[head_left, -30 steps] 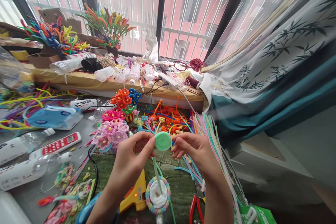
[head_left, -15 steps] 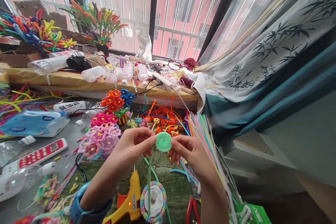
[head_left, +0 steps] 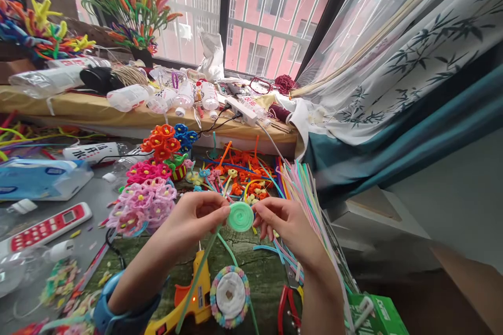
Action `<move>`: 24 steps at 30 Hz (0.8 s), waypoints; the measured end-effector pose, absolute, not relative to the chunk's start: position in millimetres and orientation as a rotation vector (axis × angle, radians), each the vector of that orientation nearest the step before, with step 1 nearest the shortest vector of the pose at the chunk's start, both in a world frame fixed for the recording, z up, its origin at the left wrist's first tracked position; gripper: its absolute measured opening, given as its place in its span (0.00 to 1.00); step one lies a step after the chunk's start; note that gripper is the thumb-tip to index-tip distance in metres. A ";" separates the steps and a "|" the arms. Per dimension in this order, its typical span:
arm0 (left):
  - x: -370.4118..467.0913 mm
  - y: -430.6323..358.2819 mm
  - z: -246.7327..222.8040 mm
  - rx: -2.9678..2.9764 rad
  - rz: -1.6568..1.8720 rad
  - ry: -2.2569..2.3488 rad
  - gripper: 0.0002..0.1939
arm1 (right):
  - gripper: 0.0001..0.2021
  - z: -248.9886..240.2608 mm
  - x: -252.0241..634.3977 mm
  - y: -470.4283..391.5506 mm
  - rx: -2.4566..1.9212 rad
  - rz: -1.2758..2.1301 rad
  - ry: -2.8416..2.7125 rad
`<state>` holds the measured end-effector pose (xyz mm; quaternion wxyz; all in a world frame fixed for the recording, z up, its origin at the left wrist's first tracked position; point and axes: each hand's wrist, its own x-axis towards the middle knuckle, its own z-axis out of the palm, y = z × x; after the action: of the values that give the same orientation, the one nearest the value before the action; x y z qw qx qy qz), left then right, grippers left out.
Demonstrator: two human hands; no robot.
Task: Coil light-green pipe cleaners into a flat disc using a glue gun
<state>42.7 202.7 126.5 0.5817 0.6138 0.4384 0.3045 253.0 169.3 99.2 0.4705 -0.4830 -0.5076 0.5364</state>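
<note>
A flat green pipe-cleaner coil point(head_left: 241, 216) is held up between my two hands above the table. My left hand point(head_left: 204, 213) pinches its left edge, and a loose green tail point(head_left: 198, 275) hangs down from there across the glue gun. The fingertips of my right hand point(head_left: 281, 220) are closed at the coil's right edge. Below lies a round white piece point(head_left: 230, 294) with a pastel fuzzy rim. Beside it, on the left, rests a yellow glue gun point(head_left: 200, 285) with a lit red light.
Red-handled pliers point(head_left: 288, 306) lie at the front right, near bundled pastel pipe cleaners point(head_left: 304, 193). Pipe-cleaner flowers point(head_left: 143, 201) stand left of my hands. A red-and-white remote-like device point(head_left: 47, 227) and a tissue pack point(head_left: 43, 180) are at left. Plastic bottles point(head_left: 129, 97) crowd the sill.
The coil has shifted slightly left and down with both hands, and the green tail now slants to the left instead of hanging over the round white piece. The view has shifted a little.
</note>
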 end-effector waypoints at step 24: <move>47.1 202.0 114.9 1.669 0.864 1.082 0.15 | 0.17 105.5 238.8 172.0 -1.142 1.425 -1.012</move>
<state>47.1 202.0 114.9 0.4674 0.6804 0.4412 0.3521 238.8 172.0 105.5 0.5028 -0.4729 -0.4190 0.5899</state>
